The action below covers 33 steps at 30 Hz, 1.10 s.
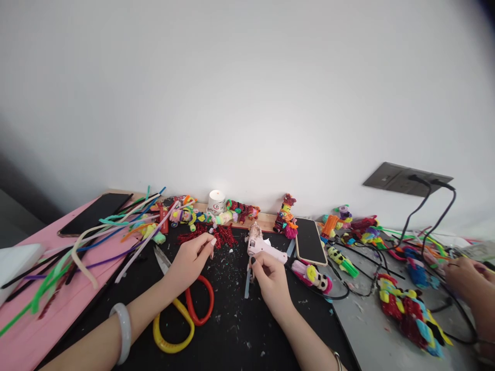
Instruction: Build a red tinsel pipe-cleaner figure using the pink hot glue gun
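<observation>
My left hand [195, 260] is closed in a pinch above the black mat, fingertips together. Whatever it may hold is too small to make out. My right hand [268, 278] is also closed, thumb and finger pressed together just below a pale pink glue gun [266, 248]; I cannot tell what is between them. By those fingers a narrow bluish strip [246, 286] points toward me. Scissors [174, 322] with one yellow and one red handle lie under my left wrist. Behind the left hand is a bunch of red tinsel pipe cleaners [224, 236].
Loose pipe cleaners [83, 257] spread over the pink surface at left. A paper cup [216, 201] and several pipe-cleaner figures [286, 216] line the wall. A phone [310, 241] lies right of the glue gun. Black cables [425, 226] hang from the outlet; another person's hand [469, 281] is at far right.
</observation>
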### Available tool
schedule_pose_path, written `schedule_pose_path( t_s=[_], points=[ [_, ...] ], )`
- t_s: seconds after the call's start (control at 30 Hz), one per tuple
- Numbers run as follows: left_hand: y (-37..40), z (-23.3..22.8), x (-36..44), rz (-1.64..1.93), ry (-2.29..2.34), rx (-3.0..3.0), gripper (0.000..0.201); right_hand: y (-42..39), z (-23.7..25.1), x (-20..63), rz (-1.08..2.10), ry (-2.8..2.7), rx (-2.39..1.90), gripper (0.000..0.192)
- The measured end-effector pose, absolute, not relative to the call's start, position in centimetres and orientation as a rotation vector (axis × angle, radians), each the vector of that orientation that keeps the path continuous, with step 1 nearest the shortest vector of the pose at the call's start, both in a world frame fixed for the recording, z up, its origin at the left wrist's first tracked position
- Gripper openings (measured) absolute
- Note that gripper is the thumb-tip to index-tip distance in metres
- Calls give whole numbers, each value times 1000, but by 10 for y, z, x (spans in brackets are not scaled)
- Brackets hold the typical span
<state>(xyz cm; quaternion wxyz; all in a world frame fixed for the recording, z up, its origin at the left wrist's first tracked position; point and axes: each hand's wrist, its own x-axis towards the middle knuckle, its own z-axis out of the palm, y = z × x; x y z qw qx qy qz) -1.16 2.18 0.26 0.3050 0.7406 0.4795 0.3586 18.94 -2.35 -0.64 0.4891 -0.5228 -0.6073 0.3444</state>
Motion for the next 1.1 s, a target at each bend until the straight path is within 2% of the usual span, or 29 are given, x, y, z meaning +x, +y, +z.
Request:
schedule_pose_path(
  t_s=[0.3,0.73,1.1],
  points=[
    [23,4,-12,982,1341,1896,31,-17,-6,196,727,-1461,-1231,18],
    [24,2,-14,933,1409,1988,30,-19,-10,195,779,-1485,-1314,36],
    [33,10,-29,365,1592,2413,24,-18,-3,195,846,-1380,-1320,26]
  ],
)
